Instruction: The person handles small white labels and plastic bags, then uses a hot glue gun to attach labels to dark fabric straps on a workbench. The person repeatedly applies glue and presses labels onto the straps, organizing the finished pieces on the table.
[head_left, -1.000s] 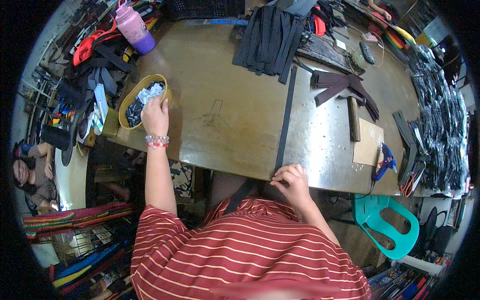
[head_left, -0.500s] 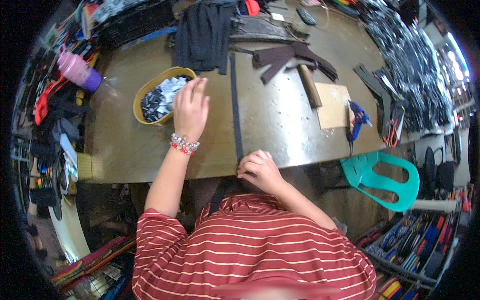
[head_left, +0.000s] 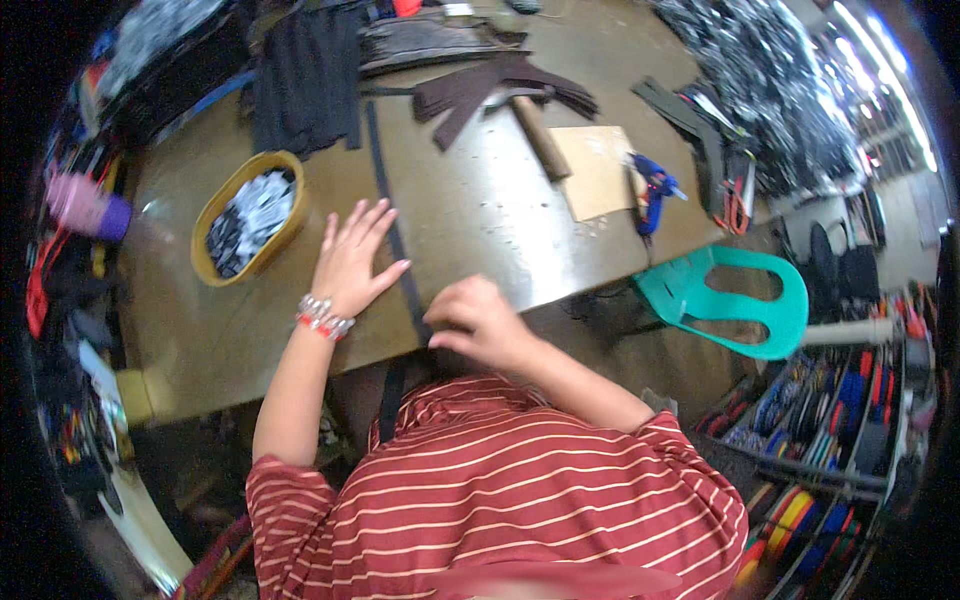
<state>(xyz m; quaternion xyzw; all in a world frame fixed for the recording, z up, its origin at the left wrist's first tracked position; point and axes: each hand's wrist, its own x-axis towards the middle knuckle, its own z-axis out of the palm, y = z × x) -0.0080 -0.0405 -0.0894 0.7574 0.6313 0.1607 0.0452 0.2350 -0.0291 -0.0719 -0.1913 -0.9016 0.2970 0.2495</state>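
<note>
A long black strap (head_left: 387, 205) lies across the metal-topped table and runs over its near edge. My left hand (head_left: 355, 262), with a beaded bracelet at the wrist, rests palm down just left of the strap, fingers spread and thumb touching or close to it. Right of the strap, by the table's near edge, is my right hand (head_left: 478, 325). Its fingers are curled toward the thumb and slightly blurred; whatever they may hold is hidden. Beyond my left hand stands a yellow oval basket (head_left: 292, 225) of small black and white labels (head_left: 250, 220).
Dark strips (head_left: 310, 80) and brown strips (head_left: 465, 95) lie at the back. A wooden-handled hammer (head_left: 540, 138), tan board (head_left: 595, 170), blue glue gun (head_left: 653, 195) and red-handled scissors (head_left: 737, 205) are to the right. A green plastic stool (head_left: 735, 300) stands beside the near edge.
My left hand has come away from the basket and now lies flat beside the strap. My right hand has shifted slightly right of the strap. The whole view has swung right.
</note>
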